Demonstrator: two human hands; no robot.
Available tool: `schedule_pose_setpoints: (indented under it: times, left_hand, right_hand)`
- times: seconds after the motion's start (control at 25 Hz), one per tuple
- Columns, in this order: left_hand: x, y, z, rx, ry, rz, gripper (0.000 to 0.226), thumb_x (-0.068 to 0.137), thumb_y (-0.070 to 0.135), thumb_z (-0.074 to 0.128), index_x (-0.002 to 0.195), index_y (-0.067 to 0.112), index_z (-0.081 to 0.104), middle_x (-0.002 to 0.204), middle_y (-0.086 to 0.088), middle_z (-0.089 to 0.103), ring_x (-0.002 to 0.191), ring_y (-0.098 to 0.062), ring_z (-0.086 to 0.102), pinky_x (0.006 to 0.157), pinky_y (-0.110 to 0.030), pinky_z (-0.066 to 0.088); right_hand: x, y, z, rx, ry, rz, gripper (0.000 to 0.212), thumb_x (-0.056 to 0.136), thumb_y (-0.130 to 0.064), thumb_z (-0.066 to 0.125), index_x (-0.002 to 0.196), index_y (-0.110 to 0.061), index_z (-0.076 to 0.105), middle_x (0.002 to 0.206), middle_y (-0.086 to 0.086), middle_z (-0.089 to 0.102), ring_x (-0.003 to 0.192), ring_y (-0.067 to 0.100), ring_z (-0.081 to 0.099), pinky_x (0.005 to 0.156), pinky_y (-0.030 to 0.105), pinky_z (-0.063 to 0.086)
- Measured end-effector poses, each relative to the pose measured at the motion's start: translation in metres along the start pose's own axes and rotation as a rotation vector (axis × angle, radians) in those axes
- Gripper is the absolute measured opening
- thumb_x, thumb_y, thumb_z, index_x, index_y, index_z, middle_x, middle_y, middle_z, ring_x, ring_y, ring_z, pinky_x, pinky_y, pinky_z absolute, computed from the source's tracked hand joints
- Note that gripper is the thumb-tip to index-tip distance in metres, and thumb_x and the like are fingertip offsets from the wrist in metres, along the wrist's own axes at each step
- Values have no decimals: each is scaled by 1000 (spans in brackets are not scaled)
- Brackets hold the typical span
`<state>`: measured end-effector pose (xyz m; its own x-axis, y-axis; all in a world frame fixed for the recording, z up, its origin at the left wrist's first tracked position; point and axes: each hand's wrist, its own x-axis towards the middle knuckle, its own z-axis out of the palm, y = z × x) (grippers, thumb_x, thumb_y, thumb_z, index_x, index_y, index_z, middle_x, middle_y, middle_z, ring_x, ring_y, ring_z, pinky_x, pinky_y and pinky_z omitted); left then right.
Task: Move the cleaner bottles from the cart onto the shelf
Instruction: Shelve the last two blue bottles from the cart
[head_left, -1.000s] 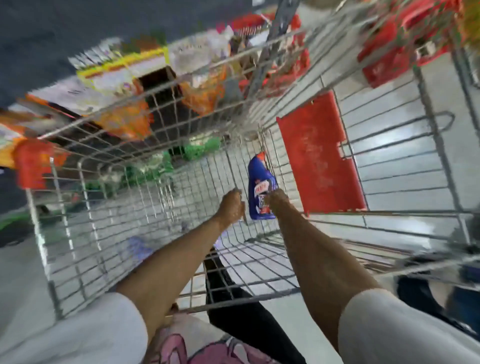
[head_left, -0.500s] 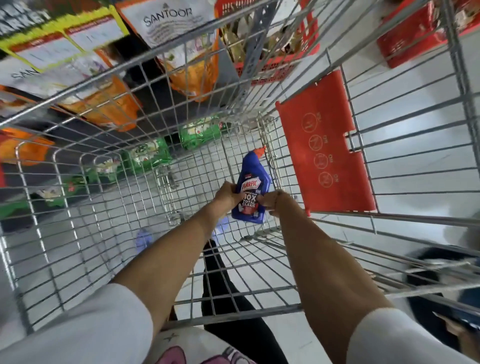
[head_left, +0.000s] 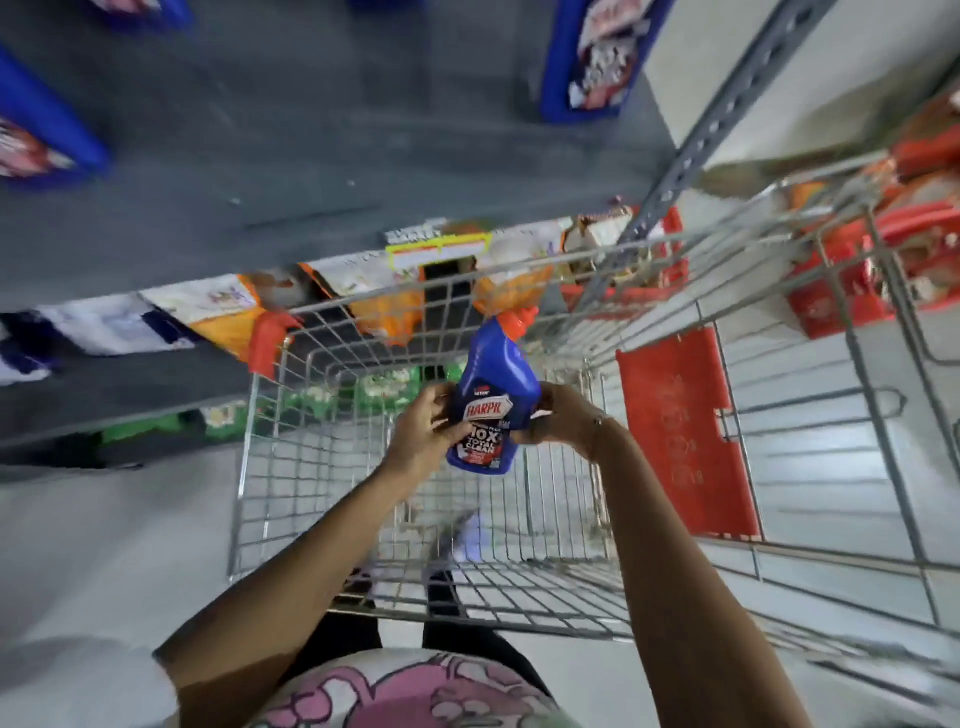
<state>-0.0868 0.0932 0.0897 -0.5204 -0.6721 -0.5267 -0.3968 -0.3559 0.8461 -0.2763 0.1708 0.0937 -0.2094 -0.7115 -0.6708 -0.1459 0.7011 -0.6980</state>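
Observation:
A blue cleaner bottle (head_left: 493, 395) with a red cap and a Harpic label is held upright above the wire cart (head_left: 270, 467), cap pointing toward the shelf. My left hand (head_left: 423, 426) grips its left side and my right hand (head_left: 558, 415) grips its right side. The grey shelf (head_left: 311, 156) lies ahead, just past the cart's front rim. Other blue bottles stand on it: one at the top right (head_left: 592, 57) and one at the far left (head_left: 36, 140), both blurred. I see no other bottle in the cart basket.
A red flap (head_left: 680, 431) hangs on the cart's right side. A slotted grey shelf upright (head_left: 691, 156) rises at the right. Orange and white packs (head_left: 363, 291) and green packs (head_left: 322, 400) fill lower shelves. Red baskets (head_left: 883, 260) sit at the right.
Both hands have lifted the bottle up out of the cart basket toward the shelf. The view has tilted up, so the grey shelf top and its blue bottles now show.

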Motion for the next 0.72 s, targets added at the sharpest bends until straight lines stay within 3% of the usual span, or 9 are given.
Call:
schedule_pose_setpoints:
  times: [0.12,0.24,0.32,0.4,0.48,0.6,0.72]
  left_hand:
    - [-21,48,-38,-62,32,166,52,78,-1,67,126,4,49,124,-15,61,111,-25,61,98,-37,49]
    - [-31,101,-75,-139,61,331,48,76,-4,67,119,15,53,113,-5,66,98,-4,65,87,-19,52]
    - [-32,139,-105,-130,87,438,43,77,-4,66,116,12,55,110,-1,67,94,1,65,83,-17,51]
    - [-25,173,-129,-149,130,517,44,77,-6,65,117,6,53,108,-2,66,90,3,66,79,-14,52]
    - [-16,205,-154,-143,213,609,45,75,-8,66,113,12,53,109,0,64,85,8,66,75,-11,52]
    - [4,237,-187,-140,295,686,47,75,-8,67,116,12,53,114,-3,63,88,6,66,81,-15,53]
    - [24,247,-207,-132,340,682,50,76,-5,67,122,7,51,117,-6,64,99,-7,65,87,-21,52]
  right_hand:
    - [-15,-69,-4,32,-13,-172,47,61,21,72,104,5,60,85,8,68,74,15,60,64,25,55]
    - [-26,-141,-14,25,-1,-365,48,59,22,73,98,-1,58,72,-9,71,63,-4,62,61,15,55]
    - [-31,-191,-19,-41,76,-487,42,59,9,80,94,-1,58,78,-1,68,66,-8,60,66,13,53]
    - [-28,-235,-21,24,128,-559,37,62,11,78,86,-2,54,79,6,65,63,-6,62,66,16,53]
    - [-21,-278,-14,89,208,-633,39,64,17,73,75,-12,49,76,2,62,57,-10,62,60,11,53]
    - [-5,-324,2,156,276,-701,37,67,15,73,76,-15,52,77,-1,62,56,-10,63,58,9,53]
    - [17,-347,10,205,322,-732,33,69,8,75,91,-6,56,83,-1,66,69,-1,66,59,7,53]
